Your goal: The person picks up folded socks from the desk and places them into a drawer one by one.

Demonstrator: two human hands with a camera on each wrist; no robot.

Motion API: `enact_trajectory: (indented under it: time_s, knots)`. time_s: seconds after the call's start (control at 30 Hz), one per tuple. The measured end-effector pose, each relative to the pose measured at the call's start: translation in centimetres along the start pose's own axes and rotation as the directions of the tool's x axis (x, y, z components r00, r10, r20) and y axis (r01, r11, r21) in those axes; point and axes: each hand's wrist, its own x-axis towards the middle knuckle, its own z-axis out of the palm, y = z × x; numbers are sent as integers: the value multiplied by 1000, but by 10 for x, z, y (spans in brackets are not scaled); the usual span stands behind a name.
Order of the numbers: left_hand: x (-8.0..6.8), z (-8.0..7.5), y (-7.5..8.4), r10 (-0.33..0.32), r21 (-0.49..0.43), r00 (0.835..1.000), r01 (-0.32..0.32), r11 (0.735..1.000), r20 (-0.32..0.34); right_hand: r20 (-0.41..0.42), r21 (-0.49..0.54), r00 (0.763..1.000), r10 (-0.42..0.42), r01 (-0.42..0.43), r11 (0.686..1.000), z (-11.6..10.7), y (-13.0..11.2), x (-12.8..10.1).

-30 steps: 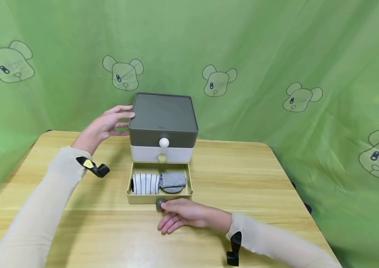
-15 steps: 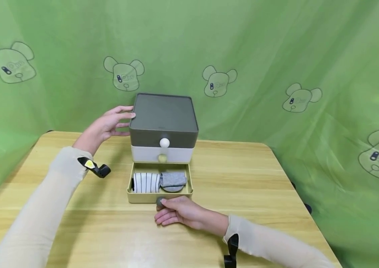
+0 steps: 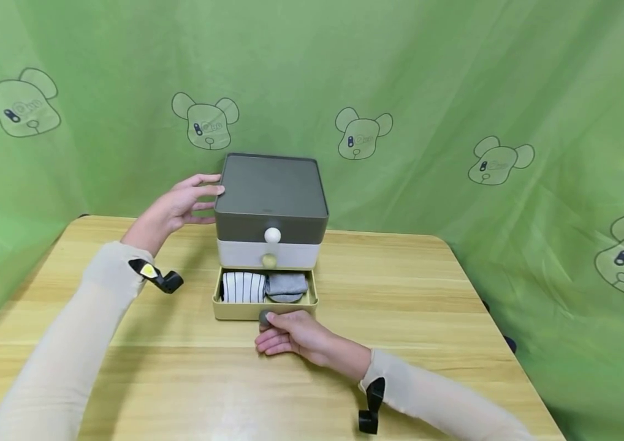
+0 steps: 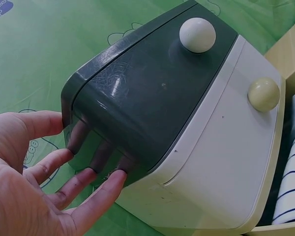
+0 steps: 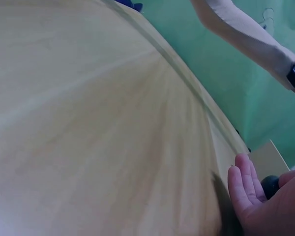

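A three-tier drawer box (image 3: 270, 187) stands on the table, dark grey on top, white in the middle, olive below. Its bottom drawer (image 3: 229, 312) is partly out and holds a white striped cloth roll (image 3: 243, 288) and a grey folded cloth (image 3: 287, 284), perhaps socks. My left hand (image 3: 179, 202) rests on the box's left side, fingers spread and fairly straight, thumb at the top rim. At the drawer's front, my right hand (image 3: 301, 337) pinches the dark round knob (image 3: 264, 316); the thumb is on it and the lower fingers hang beneath. The right wrist view shows this knob (image 5: 270, 186) between thumb and fingers.
The upper drawers are closed, with a white knob (image 3: 272, 235) and an olive knob (image 3: 269, 261). A wooden table (image 3: 389, 294) lies under everything. Behind it hangs a green curtain (image 3: 428, 73) printed with bear heads.
The bottom drawer has slid partway inward, toward the box, with my right hand moving along on its knob. My left hand stays at the box's side.
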Motion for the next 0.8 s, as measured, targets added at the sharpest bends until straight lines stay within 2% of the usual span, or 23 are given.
enact_trajectory:
  time_s: [0.3,0.8]
  knots:
    - [1,0,3,1,8,1000,-1,1000,-2,5,-14,1000,-22,22,1000,-12,-12,19]
    - [1,1,0,-8,2,1000,8,1000,-4,-57,-4,997,-58,58,998,-25,-23,49]
